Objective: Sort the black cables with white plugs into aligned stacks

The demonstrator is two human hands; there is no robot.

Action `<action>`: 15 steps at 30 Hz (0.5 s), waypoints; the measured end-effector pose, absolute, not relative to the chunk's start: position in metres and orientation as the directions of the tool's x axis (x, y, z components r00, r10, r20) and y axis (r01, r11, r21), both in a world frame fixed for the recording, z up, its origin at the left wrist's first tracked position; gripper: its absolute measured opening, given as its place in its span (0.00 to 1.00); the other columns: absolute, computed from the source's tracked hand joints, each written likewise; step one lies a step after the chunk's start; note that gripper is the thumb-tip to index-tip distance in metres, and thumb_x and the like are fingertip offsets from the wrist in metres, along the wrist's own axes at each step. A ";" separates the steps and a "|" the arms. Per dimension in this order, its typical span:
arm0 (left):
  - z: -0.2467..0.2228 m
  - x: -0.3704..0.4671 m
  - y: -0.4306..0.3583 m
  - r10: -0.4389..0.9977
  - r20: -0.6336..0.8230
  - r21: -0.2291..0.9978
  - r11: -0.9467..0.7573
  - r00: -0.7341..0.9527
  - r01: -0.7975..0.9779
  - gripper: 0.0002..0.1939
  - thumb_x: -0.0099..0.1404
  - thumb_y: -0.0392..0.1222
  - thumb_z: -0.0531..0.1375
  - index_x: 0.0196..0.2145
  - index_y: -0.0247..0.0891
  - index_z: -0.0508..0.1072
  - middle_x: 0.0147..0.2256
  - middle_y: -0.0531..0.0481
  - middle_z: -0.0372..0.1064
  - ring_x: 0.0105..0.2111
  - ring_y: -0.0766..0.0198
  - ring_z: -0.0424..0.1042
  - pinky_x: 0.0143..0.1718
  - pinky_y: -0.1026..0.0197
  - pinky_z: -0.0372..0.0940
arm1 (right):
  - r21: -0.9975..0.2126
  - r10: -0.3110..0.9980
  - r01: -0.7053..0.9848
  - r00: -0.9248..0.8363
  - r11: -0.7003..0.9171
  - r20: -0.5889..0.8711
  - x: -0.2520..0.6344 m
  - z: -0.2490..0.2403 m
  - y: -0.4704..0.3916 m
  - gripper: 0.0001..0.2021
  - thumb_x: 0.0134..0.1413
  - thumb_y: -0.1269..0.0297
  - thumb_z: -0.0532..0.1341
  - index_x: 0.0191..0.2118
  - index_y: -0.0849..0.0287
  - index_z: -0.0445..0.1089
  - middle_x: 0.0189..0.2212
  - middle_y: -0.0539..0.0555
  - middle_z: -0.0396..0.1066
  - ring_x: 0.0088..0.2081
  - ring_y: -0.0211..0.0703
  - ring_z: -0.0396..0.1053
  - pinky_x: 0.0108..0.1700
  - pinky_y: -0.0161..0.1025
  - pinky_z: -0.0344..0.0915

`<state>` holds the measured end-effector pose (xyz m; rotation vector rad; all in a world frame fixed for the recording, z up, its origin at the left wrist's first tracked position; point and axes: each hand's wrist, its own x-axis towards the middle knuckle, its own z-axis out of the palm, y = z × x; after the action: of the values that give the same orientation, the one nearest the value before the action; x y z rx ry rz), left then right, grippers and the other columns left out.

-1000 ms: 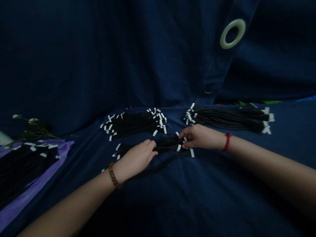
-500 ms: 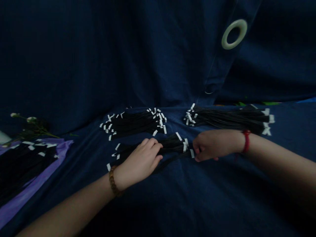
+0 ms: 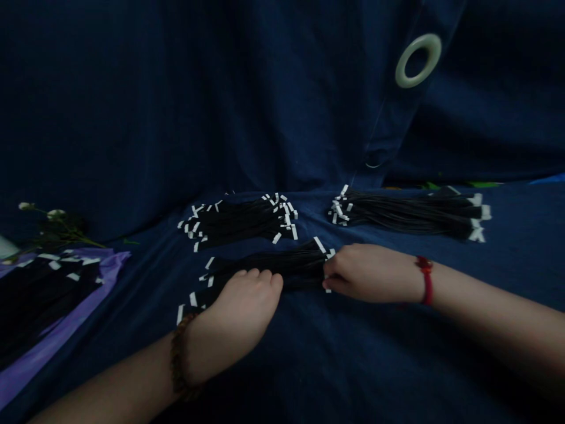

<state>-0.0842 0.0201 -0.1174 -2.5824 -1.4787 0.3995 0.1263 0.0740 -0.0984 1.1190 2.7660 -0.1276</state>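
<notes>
On the dark blue cloth lies a bundle of thin black cables (image 3: 304,262) with white tips, nearest to me. My left hand (image 3: 241,321), with a brown beaded bracelet, is closed over the left and middle part of this bundle, its fingertips hidden beneath the palm. At the bundle's right end, my right hand (image 3: 371,272) has its fingers pinched on the white-tipped cable ends; a red bracelet is on that wrist. Behind lies a second cable bundle (image 3: 241,219), and a third cable bundle (image 3: 401,212) is farther right. Neither is touched.
More white-tipped black cables (image 3: 44,294) rest on a purple sheet (image 3: 115,265) at the left. White-budded flower stems (image 3: 66,227) lie behind it. A dark blue curtain (image 3: 265,106) with a pale ring (image 3: 401,75) hangs at the back.
My right hand has moved left and slightly down onto the cable ends. My left hand has shifted down and left, its fingers now curled in over the cables.
</notes>
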 end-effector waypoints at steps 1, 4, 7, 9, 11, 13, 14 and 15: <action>-0.117 -0.084 0.020 0.875 -0.150 -0.267 -0.484 0.460 0.833 0.12 0.61 0.28 0.49 0.40 0.33 0.68 0.35 0.44 0.68 0.35 0.53 0.69 0.37 0.51 0.64 | 0.001 0.696 0.705 -0.700 0.709 -0.161 0.125 -0.101 0.073 0.13 0.57 0.60 0.53 0.30 0.58 0.74 0.26 0.53 0.73 0.28 0.44 0.71 0.28 0.36 0.55; -0.115 -0.082 0.021 0.893 -0.147 -0.276 -0.450 0.425 0.849 0.09 0.63 0.33 0.50 0.40 0.33 0.68 0.36 0.43 0.67 0.35 0.52 0.69 0.34 0.51 0.65 | 0.077 0.751 0.747 -0.653 0.660 -0.100 0.124 -0.110 0.074 0.15 0.56 0.61 0.53 0.27 0.62 0.72 0.25 0.58 0.73 0.28 0.49 0.72 0.27 0.38 0.56; -0.114 -0.082 0.023 0.899 -0.078 -0.280 -0.435 0.432 0.856 0.08 0.63 0.37 0.53 0.39 0.33 0.67 0.37 0.43 0.65 0.37 0.51 0.67 0.34 0.51 0.65 | 0.125 0.788 0.780 -0.616 0.612 -0.013 0.124 -0.115 0.076 0.14 0.54 0.58 0.55 0.29 0.63 0.71 0.25 0.59 0.73 0.28 0.53 0.72 0.26 0.38 0.56; -0.115 -0.083 0.025 0.889 -0.025 -0.283 -0.445 0.457 0.850 0.08 0.62 0.37 0.53 0.39 0.34 0.66 0.37 0.44 0.64 0.37 0.52 0.67 0.35 0.51 0.65 | 0.138 0.792 0.789 -0.609 0.599 0.046 0.124 -0.116 0.076 0.13 0.51 0.57 0.58 0.34 0.63 0.69 0.26 0.59 0.73 0.29 0.53 0.73 0.25 0.38 0.56; -0.117 -0.085 0.027 0.876 -0.018 -0.273 -0.469 0.483 0.840 0.07 0.62 0.37 0.53 0.38 0.34 0.66 0.36 0.44 0.64 0.37 0.52 0.66 0.35 0.51 0.65 | 0.145 0.784 0.787 -0.614 0.599 0.090 0.123 -0.115 0.075 0.15 0.49 0.58 0.60 0.39 0.63 0.67 0.27 0.57 0.73 0.29 0.53 0.72 0.24 0.38 0.54; -0.119 -0.086 0.028 0.869 -0.023 -0.260 -0.482 0.494 0.836 0.07 0.63 0.37 0.52 0.38 0.35 0.66 0.36 0.45 0.65 0.37 0.53 0.66 0.36 0.51 0.65 | 0.147 0.774 0.781 -0.623 0.607 0.114 0.122 -0.114 0.074 0.15 0.49 0.59 0.60 0.41 0.64 0.65 0.26 0.56 0.72 0.28 0.52 0.72 0.23 0.38 0.52; -0.120 -0.087 0.028 0.869 -0.022 -0.252 -0.484 0.495 0.838 0.07 0.63 0.37 0.52 0.38 0.35 0.66 0.36 0.45 0.65 0.37 0.53 0.67 0.36 0.51 0.65 | 0.144 0.767 0.776 -0.630 0.614 0.121 0.121 -0.114 0.073 0.15 0.49 0.60 0.60 0.42 0.64 0.65 0.26 0.55 0.72 0.27 0.51 0.72 0.23 0.38 0.51; -0.120 -0.087 0.028 0.870 -0.020 -0.241 -0.482 0.493 0.842 0.07 0.62 0.36 0.52 0.39 0.35 0.66 0.36 0.45 0.65 0.37 0.54 0.67 0.36 0.52 0.65 | 0.141 0.761 0.771 -0.637 0.622 0.126 0.121 -0.114 0.073 0.16 0.49 0.61 0.59 0.43 0.63 0.64 0.25 0.55 0.72 0.27 0.51 0.72 0.23 0.38 0.51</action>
<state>-0.0874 0.0282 -0.1204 -2.5371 -1.4748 0.2065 0.1211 0.0729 -0.1137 1.3598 2.8769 0.2905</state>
